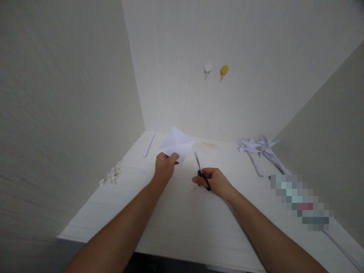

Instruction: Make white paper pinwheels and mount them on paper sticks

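Between the thumb and fingers of my left hand [165, 165] is a creased white sheet of paper [178, 143], pinched at its near corner and held up off the table. Crossing fold lines meet near its middle. My right hand [215, 181] is closed round the black handles of a pair of scissors [205, 180]. Their thin metal blades point up toward the far side, look slightly parted, and are just right of the paper, apart from it.
White table [182, 223] with walls behind and on both sides. Paper pinwheels [250, 145] lie at the far right, near a pixelated object [298, 201] with a cord. A paper strip [149, 145] is far left. Two hooks, one white [208, 68], one yellow [224, 70], are on the back wall.
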Tool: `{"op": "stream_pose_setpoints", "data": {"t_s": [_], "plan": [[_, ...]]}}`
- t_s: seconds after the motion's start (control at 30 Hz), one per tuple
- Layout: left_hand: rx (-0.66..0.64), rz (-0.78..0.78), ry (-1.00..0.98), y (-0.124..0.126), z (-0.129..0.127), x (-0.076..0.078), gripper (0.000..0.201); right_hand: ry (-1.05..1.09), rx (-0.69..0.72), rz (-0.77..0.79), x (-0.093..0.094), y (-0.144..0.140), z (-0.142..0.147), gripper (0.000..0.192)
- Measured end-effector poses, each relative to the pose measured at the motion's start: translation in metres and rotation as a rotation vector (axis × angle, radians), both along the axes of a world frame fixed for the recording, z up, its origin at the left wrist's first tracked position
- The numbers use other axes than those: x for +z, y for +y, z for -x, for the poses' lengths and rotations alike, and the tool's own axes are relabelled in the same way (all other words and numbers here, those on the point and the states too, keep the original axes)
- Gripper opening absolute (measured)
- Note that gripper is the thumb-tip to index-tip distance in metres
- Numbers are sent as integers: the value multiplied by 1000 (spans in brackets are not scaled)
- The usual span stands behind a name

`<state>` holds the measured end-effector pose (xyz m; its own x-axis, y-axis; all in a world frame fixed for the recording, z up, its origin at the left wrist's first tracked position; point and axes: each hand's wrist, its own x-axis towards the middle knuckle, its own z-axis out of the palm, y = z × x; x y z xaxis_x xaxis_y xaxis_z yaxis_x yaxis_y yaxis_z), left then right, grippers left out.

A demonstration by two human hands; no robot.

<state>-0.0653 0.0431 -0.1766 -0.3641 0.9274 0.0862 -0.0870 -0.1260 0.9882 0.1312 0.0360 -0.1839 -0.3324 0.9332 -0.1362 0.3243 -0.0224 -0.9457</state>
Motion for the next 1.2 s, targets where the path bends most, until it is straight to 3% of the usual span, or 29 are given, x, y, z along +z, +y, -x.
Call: {"op": "stream_pose_setpoints", "data": {"t_s": [0.17,0.33,0.67,1.0,1.2], "plan": [[-16,5,-18,-1,-1,1,19,125,-228,-101,-2,11,-3,54],[-102,-3,-7,-2,-2,3,22,213,-332,-165,4,14,-8,59],[-273,2,-62,-3,-1,2,13,180,-378,-121,5,13,-9,50],[-434,74,-172,-5,-5,1,37,340,-369,-104,2,9,-8,34],[-509,165,-77,-4,-10,-9,31,413,-379,-87,-1,10,-6,32]]}}
